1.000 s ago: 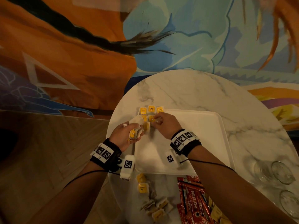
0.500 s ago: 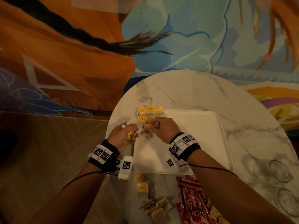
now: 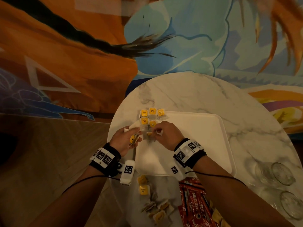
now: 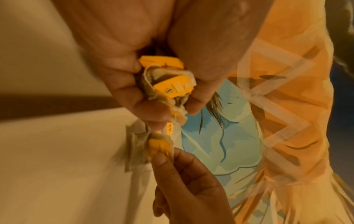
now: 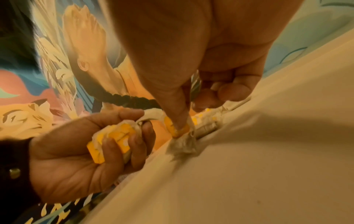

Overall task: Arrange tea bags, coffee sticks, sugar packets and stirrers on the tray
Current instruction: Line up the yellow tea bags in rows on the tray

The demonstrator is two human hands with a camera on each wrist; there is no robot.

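Note:
A white tray (image 3: 188,145) lies on the round marble table (image 3: 196,95). Several yellow-tagged tea bags (image 3: 151,113) sit in rows at the tray's far left corner. My left hand (image 3: 126,138) hovers at the tray's left edge and grips a small bundle of tea bags (image 4: 168,84) in its curled fingers. My right hand (image 3: 164,133) is over the tray beside it and pinches one tea bag (image 5: 176,128) by its yellow tag between thumb and finger, its pouch hanging onto the tray floor (image 5: 249,151).
More loose tea bags (image 3: 144,185) and red coffee sticks (image 3: 195,202) lie on the table nearer me than the tray. Clear glasses (image 3: 282,172) stand at the table's right edge. A painted wall rises behind; wooden floor lies to the left.
My right hand has drawn back slightly toward me from the laid rows, pinching a tea bag just below them. The left hand stays put with its bundle.

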